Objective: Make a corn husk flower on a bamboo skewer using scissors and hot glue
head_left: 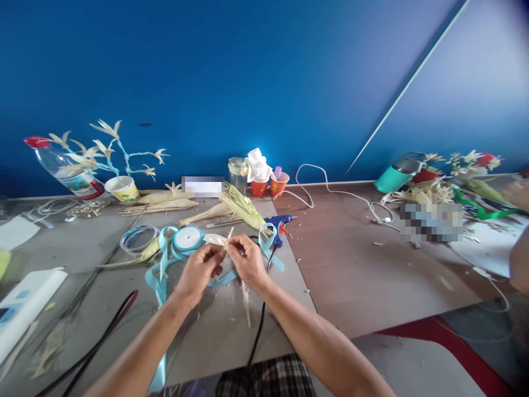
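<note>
My left hand (203,268) and my right hand (248,260) meet over the near table, both pinching a small pale strip of corn husk (215,239) between thumb and fingertips. Just left of them lies a spool of light blue ribbon (189,239), its loose ribbon (160,284) trailing down to the table's front edge. Beyond my right hand a blue glue gun (276,225) rests beside a yellow-green bundle of husk (244,207). A thin stick (246,304) lies under my right wrist. My fingers partly hide the held piece.
At the back left, a paper cup (122,189) holds blue-wrapped stems with husk flowers, beside a plastic bottle (78,179). Red cups (280,183) and a glass jar (238,175) stand by the wall. The glue gun's black cord (261,320) runs forward. Another person's hand (518,193) shows at far right.
</note>
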